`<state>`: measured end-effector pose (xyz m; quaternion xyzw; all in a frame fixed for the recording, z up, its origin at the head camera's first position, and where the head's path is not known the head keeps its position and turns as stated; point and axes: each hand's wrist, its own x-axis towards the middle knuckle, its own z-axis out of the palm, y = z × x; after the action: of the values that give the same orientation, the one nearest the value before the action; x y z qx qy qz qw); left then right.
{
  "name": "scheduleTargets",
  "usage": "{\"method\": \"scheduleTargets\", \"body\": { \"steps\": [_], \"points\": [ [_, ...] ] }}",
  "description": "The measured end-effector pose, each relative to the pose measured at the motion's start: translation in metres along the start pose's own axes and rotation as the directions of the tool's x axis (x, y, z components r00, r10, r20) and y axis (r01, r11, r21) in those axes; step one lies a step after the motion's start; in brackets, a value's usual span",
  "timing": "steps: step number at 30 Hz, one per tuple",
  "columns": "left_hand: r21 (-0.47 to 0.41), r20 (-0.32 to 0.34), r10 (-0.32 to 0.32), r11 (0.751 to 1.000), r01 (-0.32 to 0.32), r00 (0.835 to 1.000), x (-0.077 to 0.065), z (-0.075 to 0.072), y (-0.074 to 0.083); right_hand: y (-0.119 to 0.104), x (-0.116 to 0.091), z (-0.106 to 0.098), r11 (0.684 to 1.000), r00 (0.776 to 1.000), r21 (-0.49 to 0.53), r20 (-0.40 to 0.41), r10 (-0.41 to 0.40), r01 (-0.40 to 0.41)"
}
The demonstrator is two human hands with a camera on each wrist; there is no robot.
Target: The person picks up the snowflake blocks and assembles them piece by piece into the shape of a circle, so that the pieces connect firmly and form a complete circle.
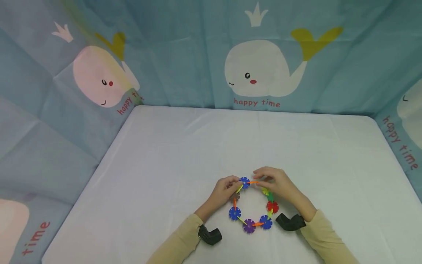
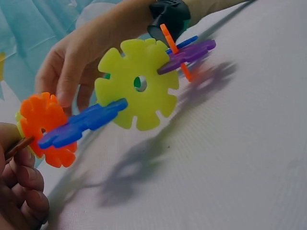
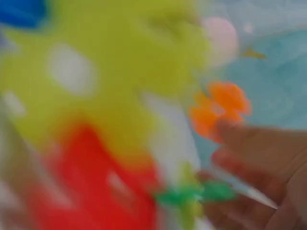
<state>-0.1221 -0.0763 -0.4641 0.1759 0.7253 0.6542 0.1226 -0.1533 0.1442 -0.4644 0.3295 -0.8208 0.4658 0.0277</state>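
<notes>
Notched plastic snowflake discs, slotted edge to edge, form a colourful ring over the white table. At its upper left, my left hand (image 1: 226,189) pinches the blue disc (image 1: 245,182) by its edge, beside a brown disc (image 1: 236,197). My right hand (image 1: 276,182) holds the adjoining orange disc (image 3: 225,103), thumb against its rim in the right wrist view; its fingers partly hide the ring's upper right. Down the right side run a green disc (image 1: 270,197) and a red disc (image 1: 272,207). A purple disc (image 1: 249,226) sits at the bottom. A yellow disc (image 2: 139,103) looms large in the left wrist view.
The white-covered table (image 1: 184,154) extends behind and to both sides of the hands. Blue curtains with printed whales (image 1: 260,69) stand along its back and sides. A black wrist device (image 1: 210,235) sits at the left wrist, another black device (image 1: 291,222) at the right.
</notes>
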Motion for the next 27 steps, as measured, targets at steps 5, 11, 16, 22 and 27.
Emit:
{"method": "scheduleTargets", "body": {
  "steps": [5,11,16,22,27],
  "points": [
    [0.032,-0.008,0.011,0.999,-0.01,1.0,0.0,0.0,0.001,0.003,-0.006,-0.025,0.943,0.929,-0.075,0.162,0.334,-0.325],
    [0.024,-0.004,-0.002,1.0,0.002,1.0,0.001,0.0,0.0,0.009,-0.008,-0.026,0.887,0.855,0.141,0.37,0.365,-0.44],
    [0.023,0.009,-0.012,1.0,0.012,1.0,0.0,0.0,0.001,0.011,-0.006,-0.016,0.859,0.898,0.318,0.32,0.303,-0.403],
    [0.009,0.012,-0.027,1.0,0.027,1.0,0.0,-0.001,0.002,0.014,-0.005,-0.013,0.869,0.921,0.333,0.266,0.285,-0.365],
    [0.001,0.017,-0.024,1.0,0.024,1.0,0.0,-0.001,0.002,0.017,-0.006,-0.014,0.85,0.922,0.377,0.266,0.282,-0.369]
  ]
}}
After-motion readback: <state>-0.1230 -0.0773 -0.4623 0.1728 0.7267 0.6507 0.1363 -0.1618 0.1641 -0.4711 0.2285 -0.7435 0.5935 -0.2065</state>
